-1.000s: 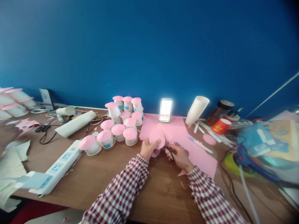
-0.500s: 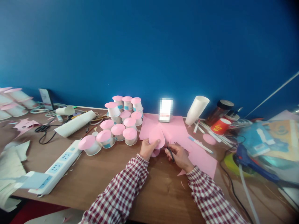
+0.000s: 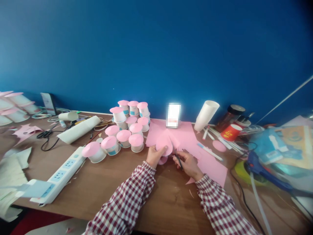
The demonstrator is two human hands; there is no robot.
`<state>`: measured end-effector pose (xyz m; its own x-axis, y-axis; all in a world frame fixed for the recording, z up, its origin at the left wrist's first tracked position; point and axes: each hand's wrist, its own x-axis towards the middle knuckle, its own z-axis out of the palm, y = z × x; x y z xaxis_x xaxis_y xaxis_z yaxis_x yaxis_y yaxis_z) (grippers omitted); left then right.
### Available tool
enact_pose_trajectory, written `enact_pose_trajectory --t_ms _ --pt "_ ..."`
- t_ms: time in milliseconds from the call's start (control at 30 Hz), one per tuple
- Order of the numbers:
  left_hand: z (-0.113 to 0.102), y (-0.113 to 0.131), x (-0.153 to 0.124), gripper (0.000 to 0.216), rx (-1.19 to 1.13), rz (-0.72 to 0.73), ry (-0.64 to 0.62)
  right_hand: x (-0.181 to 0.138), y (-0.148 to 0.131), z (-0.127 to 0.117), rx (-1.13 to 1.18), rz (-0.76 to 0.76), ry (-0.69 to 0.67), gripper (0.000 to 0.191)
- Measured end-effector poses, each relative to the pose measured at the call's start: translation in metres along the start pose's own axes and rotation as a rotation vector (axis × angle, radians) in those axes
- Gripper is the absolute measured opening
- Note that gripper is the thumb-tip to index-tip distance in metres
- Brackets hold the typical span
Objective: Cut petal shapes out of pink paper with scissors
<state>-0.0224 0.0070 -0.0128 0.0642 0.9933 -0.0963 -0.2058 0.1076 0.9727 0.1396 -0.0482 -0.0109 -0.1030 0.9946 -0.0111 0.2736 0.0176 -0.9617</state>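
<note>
My left hand [image 3: 154,156] pinches a rounded piece of pink paper [image 3: 163,143], thumb on top, just above the wooden table [image 3: 117,182]. My right hand [image 3: 187,163] is closed round a pair of dark scissors [image 3: 178,159] whose blades point up into the pink paper. A larger pink sheet [image 3: 188,140] lies flat under and behind both hands. Both sleeves are red-and-white check.
A cluster of white cups with pink lids [image 3: 124,130] stands left of my hands. A white power strip [image 3: 61,174] lies at the front left. A stack of white cups [image 3: 206,115], a red cup [image 3: 230,132], pens [image 3: 210,151] and a blue glue gun [image 3: 259,166] crowd the right.
</note>
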Motion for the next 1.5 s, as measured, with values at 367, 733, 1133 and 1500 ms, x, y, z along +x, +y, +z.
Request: enact_pose_trajectory --t_ms 367,733,1133,1500 --pt "-0.0003 0.0001 0.0 0.034 -0.033 -0.024 -0.014 0.0002 0.0009 0.0002 -0.021 -0.001 0.001 0.031" --pt "0.0007 -0.0047 0.0015 0.036 -0.045 -0.002 -0.017 0.0042 0.0096 0.0025 0.047 -0.011 -0.005 0.026" --pt "0.0031 -0.0005 -0.0005 0.038 -0.089 0.013 -0.039 0.0052 0.0018 0.002 0.058 -0.069 -0.053 0.024" --pt "0.0051 0.005 -0.0042 0.036 0.079 0.092 -0.104 0.0066 0.0076 0.0037 0.05 -0.052 0.026 0.033"
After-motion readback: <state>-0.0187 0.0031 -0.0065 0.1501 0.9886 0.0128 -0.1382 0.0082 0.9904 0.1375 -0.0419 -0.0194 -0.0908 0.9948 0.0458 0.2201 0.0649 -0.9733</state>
